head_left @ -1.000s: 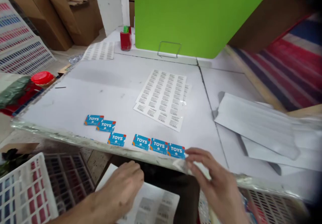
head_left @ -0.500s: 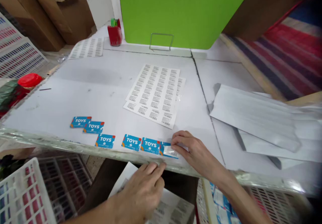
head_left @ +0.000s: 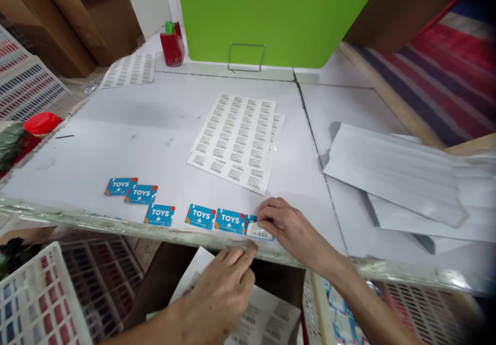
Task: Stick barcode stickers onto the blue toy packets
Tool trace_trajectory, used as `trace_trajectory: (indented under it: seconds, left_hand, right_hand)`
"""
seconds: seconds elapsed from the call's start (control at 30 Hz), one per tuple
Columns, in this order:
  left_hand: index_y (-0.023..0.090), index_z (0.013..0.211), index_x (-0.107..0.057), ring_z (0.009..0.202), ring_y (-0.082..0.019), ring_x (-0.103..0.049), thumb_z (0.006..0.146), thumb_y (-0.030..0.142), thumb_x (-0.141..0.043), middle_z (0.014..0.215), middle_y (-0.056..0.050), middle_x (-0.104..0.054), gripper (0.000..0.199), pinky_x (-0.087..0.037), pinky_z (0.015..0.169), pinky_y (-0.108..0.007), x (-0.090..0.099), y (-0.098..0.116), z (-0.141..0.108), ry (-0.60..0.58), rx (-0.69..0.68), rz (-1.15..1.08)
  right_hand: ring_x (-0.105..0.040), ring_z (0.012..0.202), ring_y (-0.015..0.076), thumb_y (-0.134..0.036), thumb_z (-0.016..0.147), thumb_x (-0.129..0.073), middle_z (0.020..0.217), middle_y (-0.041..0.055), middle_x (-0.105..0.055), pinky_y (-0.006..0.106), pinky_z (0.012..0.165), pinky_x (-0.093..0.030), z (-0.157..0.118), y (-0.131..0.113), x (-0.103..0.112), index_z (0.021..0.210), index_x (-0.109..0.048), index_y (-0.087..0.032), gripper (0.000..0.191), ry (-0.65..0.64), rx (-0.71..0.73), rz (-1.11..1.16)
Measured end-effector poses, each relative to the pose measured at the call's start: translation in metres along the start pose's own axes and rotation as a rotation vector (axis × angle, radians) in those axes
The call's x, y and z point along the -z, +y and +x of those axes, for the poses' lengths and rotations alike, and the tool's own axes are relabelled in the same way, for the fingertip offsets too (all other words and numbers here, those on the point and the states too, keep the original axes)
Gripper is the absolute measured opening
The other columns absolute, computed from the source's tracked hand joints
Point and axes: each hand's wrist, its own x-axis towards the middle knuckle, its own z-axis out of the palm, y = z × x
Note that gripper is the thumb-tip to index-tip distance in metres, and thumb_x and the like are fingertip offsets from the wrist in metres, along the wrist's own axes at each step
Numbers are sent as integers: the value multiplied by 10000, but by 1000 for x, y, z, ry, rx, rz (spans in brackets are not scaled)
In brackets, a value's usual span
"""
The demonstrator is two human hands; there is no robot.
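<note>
My right hand [head_left: 289,229] has its fingers closed on the edge of a white barcode sticker [head_left: 259,231], which lies over the rightmost blue TOYS card [head_left: 251,219]. Left of it are two more TOYS cards [head_left: 230,221] in a row, and several others [head_left: 159,215] lie farther left. My left hand [head_left: 222,288] rests over a sheet of barcode labels [head_left: 267,316] below the table edge; its fingers are bent close together, and what they hold, if anything, is hidden. More label sheets [head_left: 236,143] lie mid-table.
A green board [head_left: 263,19] stands at the back beside a red holder [head_left: 172,48]. White paper bags [head_left: 391,174] lie on the right. White plastic baskets [head_left: 42,298] stand below left, and a box of blue packs [head_left: 343,309] is below right.
The sticker now lies flatter and lower over the rightmost card, with my right hand still at it. The whole view has shifted slightly; my left hand stays over the sheet.
</note>
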Motion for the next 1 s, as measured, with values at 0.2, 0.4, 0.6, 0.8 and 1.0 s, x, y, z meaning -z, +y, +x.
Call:
trace_trajectory:
  seconds: [0.2, 0.4, 0.6, 0.8, 1.0]
  left_hand:
    - [50, 927, -551, 1168, -293, -397, 684, 20, -475, 1305, -213, -397, 257, -307, 1005, -357, 4, 0, 2, -3, -2, -2]
    - [58, 892, -554, 1115, -291, -432, 681, 43, -500, 1308, -214, -392, 219, -329, 979, -364, 4, 0, 6, -19, 0, 2]
    - [64, 874, -573, 991, -272, -487, 658, 74, -519, 1324, -208, -390, 222, -426, 827, -353, 1, 2, 12, -30, 54, 74]
    - [50, 891, -605, 955, -271, -500, 717, 152, -542, 1338, -211, -385, 212, -417, 770, -346, 5, 4, 21, -122, 65, 153]
    - [36, 985, -588, 997, -270, -477, 721, 169, -552, 1340, -194, -383, 298, -399, 797, -356, 7, 2, 22, -188, 61, 134]
  right_hand:
    - [-503, 842, 161, -109, 831, -512, 850, 9, -560, 302, 734, -421, 0, 0, -1, 739, -567, -197, 138, -2, -8, 6]
    - [-498, 837, 165, -102, 822, -524, 844, 10, -559, 314, 745, -423, -1, 1, -3, 738, -565, -198, 134, 9, 5, -20]
    - [-504, 827, 172, -80, 814, -517, 827, 25, -560, 317, 730, -440, 0, -1, -5, 732, -572, -184, 143, 33, 4, -65]
    - [-558, 818, 167, -117, 806, -525, 937, 43, -554, 298, 714, -476, -4, 0, -10, 748, -593, -189, 115, 108, -13, -98]
    - [-480, 1038, 265, -311, 803, -570, 1182, 107, -461, 410, 842, -453, -3, 1, -27, 1240, -404, -197, 481, 271, -35, -246]
